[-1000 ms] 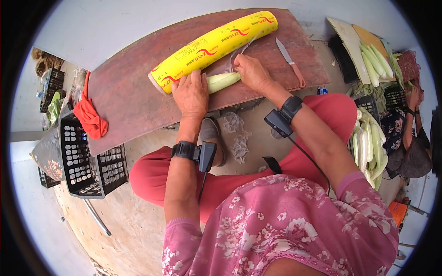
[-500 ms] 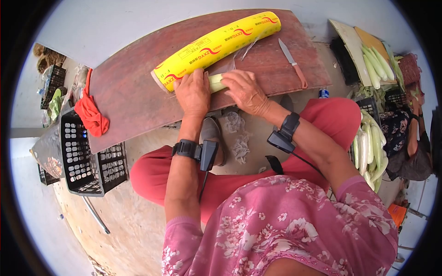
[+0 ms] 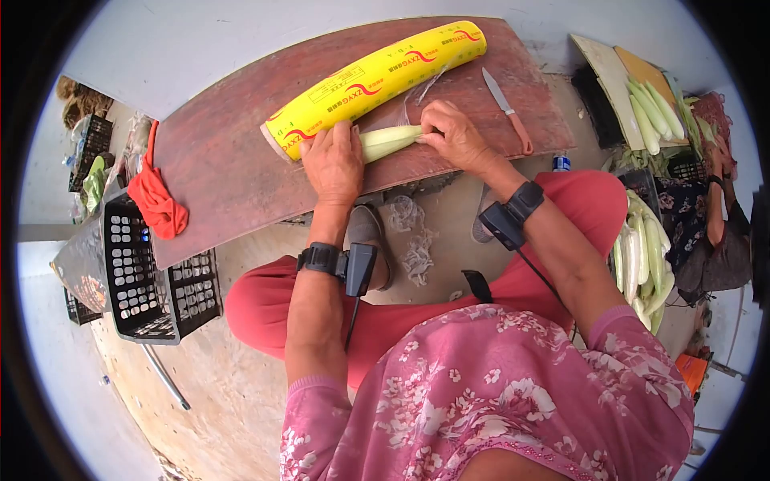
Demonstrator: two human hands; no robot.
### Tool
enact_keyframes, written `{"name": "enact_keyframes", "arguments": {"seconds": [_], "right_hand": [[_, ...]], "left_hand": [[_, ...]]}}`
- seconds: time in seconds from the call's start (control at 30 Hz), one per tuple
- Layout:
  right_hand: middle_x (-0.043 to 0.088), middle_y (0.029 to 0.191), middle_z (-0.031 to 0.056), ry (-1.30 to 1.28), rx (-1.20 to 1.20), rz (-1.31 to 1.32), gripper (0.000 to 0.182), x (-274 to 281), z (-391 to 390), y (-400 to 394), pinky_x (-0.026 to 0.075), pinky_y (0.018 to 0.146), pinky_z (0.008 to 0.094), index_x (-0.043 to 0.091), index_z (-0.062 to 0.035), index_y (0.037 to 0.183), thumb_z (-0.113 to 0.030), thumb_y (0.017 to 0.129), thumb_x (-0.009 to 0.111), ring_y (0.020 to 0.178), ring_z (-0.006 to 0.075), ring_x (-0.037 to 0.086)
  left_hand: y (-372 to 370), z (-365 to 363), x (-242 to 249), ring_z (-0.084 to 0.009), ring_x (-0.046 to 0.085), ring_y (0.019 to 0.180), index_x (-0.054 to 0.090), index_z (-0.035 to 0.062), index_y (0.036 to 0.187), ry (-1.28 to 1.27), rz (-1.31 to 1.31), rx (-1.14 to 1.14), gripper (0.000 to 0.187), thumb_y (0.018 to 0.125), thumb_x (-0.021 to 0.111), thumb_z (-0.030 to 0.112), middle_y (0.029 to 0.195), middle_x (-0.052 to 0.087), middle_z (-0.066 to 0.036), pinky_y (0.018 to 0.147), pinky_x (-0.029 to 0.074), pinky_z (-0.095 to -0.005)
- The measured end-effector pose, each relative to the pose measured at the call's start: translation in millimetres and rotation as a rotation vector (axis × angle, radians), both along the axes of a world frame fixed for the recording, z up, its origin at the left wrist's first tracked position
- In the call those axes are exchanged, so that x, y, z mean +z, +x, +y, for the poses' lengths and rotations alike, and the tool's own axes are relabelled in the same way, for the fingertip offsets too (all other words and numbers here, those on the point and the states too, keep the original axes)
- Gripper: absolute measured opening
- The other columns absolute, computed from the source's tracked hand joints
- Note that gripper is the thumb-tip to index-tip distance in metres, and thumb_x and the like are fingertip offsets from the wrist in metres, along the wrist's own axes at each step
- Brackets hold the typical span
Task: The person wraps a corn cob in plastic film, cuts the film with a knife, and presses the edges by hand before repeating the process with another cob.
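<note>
A pale green vegetable, apparently an ear of corn in its husk, lies on the reddish wooden table just in front of a yellow printed roll of film. My left hand is closed over its left end. The fingertips of my right hand pinch its narrow right tip. Thin clear film shows between the roll and my right hand. A knife with a pink handle rests to the right, blade toward the back.
A red cloth hangs at the table's left edge, above black crates. On the right are pale green vegetables, more on a board, and another person's arm. Plastic scraps lie on the floor.
My right hand has moved right, from the vegetable's body to its tip, so more of the vegetable shows. My left hand has stayed in place.
</note>
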State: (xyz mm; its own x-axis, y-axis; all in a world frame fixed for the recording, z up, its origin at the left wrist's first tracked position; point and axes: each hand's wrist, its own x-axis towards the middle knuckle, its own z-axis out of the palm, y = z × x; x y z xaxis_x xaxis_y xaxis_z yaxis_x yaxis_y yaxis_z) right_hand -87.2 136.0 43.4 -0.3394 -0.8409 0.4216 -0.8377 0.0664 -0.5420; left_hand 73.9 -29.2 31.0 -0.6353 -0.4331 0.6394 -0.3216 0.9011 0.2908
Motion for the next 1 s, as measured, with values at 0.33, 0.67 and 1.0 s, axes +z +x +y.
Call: {"name": "enact_keyframes", "arguments": {"seconds": [0.33,0.67,1.0], "right_hand": [[0.060,0.075,0.0019,0.097,-0.067,-0.686,0.018,-17.9,-7.6,-15.9,0.047,0.060,0.0262,0.049,-0.0045,0.078,-0.003,0.083,0.066,0.069,0.0097,0.059],[0.064,0.078,0.0043,0.294,-0.156,-0.893,0.010,11.9,-21.6,-17.8,0.048,0.061,0.0232,0.061,0.0004,0.094,-0.002,0.085,0.062,0.068,0.0104,0.062],[0.067,0.083,0.0063,0.540,-0.252,-0.829,0.013,22.6,-34.5,-24.3,0.044,0.055,0.0222,0.066,0.0010,0.096,-0.005,0.086,0.061,0.064,0.0096,0.062]], "left_hand": [[3.5,-6.2,0.7,-0.0274,0.061,0.074,0.060,0.0082,0.091,0.012,0.094,-0.046,0.007,0.088,0.062,0.014,0.079,0.064,-0.011,0.068,0.041,-0.0387],[0.9,-6.5,3.6,-0.0254,0.062,0.072,0.060,0.0096,0.087,0.001,-0.086,0.004,0.009,0.089,0.059,0.018,0.072,0.064,-0.009,0.066,0.043,-0.0384],[5.6,-4.5,5.7,-0.0284,0.061,0.072,0.058,0.0086,0.101,0.058,0.089,-0.056,0.020,0.087,0.063,0.023,0.078,0.063,-0.010,0.068,0.043,-0.0382]]}}
